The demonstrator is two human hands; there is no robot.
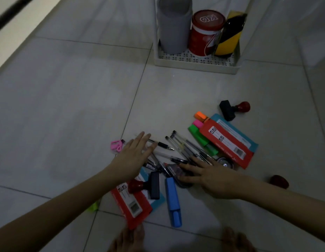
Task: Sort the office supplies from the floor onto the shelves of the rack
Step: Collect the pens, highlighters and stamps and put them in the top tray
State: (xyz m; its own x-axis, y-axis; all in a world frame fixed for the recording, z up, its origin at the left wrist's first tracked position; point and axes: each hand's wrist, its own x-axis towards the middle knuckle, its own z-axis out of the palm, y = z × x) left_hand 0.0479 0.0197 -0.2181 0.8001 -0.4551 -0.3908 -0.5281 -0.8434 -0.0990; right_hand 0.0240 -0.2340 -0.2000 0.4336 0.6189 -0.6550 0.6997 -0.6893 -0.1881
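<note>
- Bare feet [129, 239] sit at the bottom edge of the view, with the red card pack [132, 202] just ahead of them, a red-handled stamp [146, 185] lying across it and the blue highlighter [173, 201] beside it.
- Most of the job is still ahead of you: the office supplies are nearly all on the tiled floor [67, 106]: the pens [179, 148], the green highlighter [201, 139], the second red card pack [228, 142], another stamp [232, 109] and the pink scissors [116, 146].
- The rack [194, 62] stands well apart at the top; its bottom shelf holds a grey roll [173, 26], a red tin [206, 33] and a yellow-and-black item [230, 33], which I'd guess were placed by you, though the dim light makes that uncertain.
- Your left hand [134, 155] reaches over the pens with fingers straight, gripping nothing.
- Your right hand [212, 175] lies flat, fingers spread across the pens and a dark packet [173, 170], pressing rather than clasping.
</note>
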